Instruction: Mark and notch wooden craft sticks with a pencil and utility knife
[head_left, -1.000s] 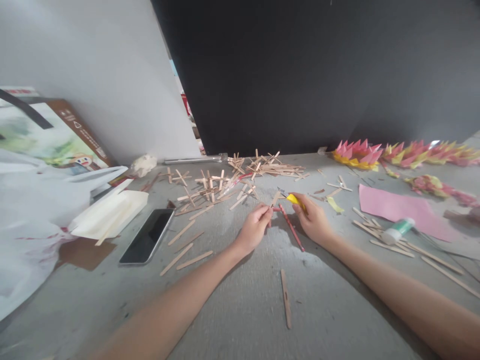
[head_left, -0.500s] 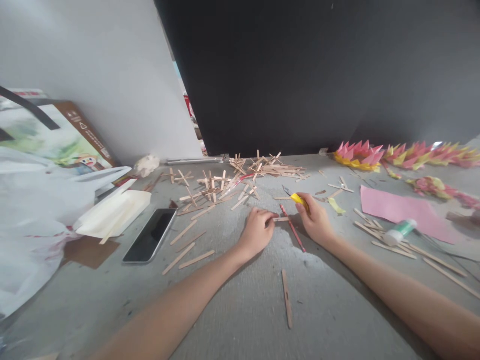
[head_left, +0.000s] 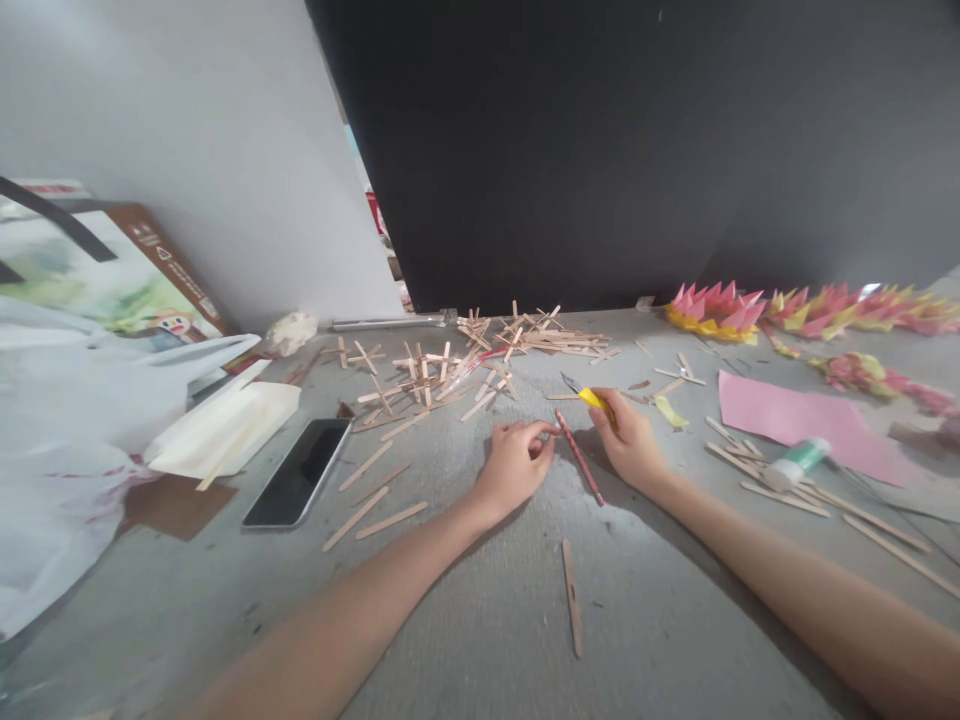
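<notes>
My left hand [head_left: 516, 462] rests on the grey table [head_left: 480, 620] with its fingers curled in a pinch; a short wooden stick piece seems to be between thumb and fingertips, too small to be sure. My right hand [head_left: 630, 440] is closed on a yellow utility knife [head_left: 592, 397] whose blade points up and left. A red pencil [head_left: 579, 456] lies slanted between the two hands. A single wooden stick [head_left: 572, 598] lies nearer to me.
A heap of wooden sticks and glued crosses [head_left: 465, 362] lies at the back. A black phone [head_left: 298, 471] and a white bag [head_left: 90, 420] are left. Pink paper [head_left: 802, 417], a glue bottle [head_left: 796, 462] and pink-yellow folded paper flowers [head_left: 795, 305] are right.
The left hand first held a small stick piece up near the pencil, pressed it flat on the table, and now has it lifted in curled fingers. The right hand hardly moved.
</notes>
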